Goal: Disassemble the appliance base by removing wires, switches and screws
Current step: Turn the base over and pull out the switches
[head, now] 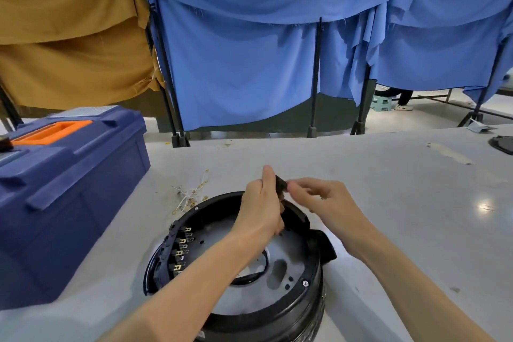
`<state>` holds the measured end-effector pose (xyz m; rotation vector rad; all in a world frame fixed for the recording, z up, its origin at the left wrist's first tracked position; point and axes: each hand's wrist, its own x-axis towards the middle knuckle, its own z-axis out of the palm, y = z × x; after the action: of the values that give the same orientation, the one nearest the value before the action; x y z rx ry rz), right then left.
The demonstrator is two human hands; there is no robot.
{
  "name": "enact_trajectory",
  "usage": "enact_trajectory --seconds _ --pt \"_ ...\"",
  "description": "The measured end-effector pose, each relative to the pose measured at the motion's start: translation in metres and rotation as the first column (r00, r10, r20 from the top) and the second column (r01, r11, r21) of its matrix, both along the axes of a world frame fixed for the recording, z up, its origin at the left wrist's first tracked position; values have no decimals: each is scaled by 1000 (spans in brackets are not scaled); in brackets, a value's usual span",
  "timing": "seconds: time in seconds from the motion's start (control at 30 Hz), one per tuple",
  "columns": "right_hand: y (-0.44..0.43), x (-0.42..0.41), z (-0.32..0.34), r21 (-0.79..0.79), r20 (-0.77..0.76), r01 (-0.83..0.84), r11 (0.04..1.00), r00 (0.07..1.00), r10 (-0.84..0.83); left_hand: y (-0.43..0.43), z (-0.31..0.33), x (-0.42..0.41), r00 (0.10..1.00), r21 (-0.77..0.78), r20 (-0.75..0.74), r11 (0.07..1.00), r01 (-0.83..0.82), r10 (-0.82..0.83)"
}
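The round black appliance base (299,305) lies open side up on the table near me, with a grey metal plate inside. A row of switches with brass terminals (181,247) lines its left inner wall. A screw (305,283) sits on the right rim. My left hand (261,203) and my right hand (319,197) are raised above the base's far rim and together pinch a small black part (281,184) between their fingertips. Much of that part is hidden by my fingers. A bundle of loose white wires with brass ends (191,194) lies on the table beyond the base.
A big blue toolbox (69,189) with an orange handle stands on the table at the left. A dark round object (503,144) sits at the table's far right edge. Blue and brown cloths hang on black frames behind the table (402,203).
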<state>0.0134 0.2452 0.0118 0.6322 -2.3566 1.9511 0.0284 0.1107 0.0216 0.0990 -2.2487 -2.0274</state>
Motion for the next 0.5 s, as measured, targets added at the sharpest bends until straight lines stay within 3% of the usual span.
enact_trajectory --seconds 0.13,0.23,0.3,0.33,0.4,0.43,0.5 --pt "-1 1 13 60 -224 50 997 974 -36 -2 8 -4 994 18 14 994 106 -106" --pt "3 -2 16 30 -209 7 1000 978 0 -12 14 -7 992 -61 9 990 124 -124" --pt "9 -7 17 31 -192 10 999 981 -4 -23 19 -13 995 -202 -20 975 92 -98" --pt "13 -11 17 8 -168 34 999 985 -32 -30 21 -17 996 -343 -69 939 37 -65" --pt "20 -25 16 -41 -98 108 993 989 -112 -46 22 -26 973 -640 -231 754 -145 -9" --pt "22 -33 15 -31 -66 148 988 986 -150 -54 21 -31 960 -709 -280 676 -200 -10" --pt "23 -52 9 44 -13 197 979 980 -197 -67 16 -41 967 -757 -251 633 -164 -49"
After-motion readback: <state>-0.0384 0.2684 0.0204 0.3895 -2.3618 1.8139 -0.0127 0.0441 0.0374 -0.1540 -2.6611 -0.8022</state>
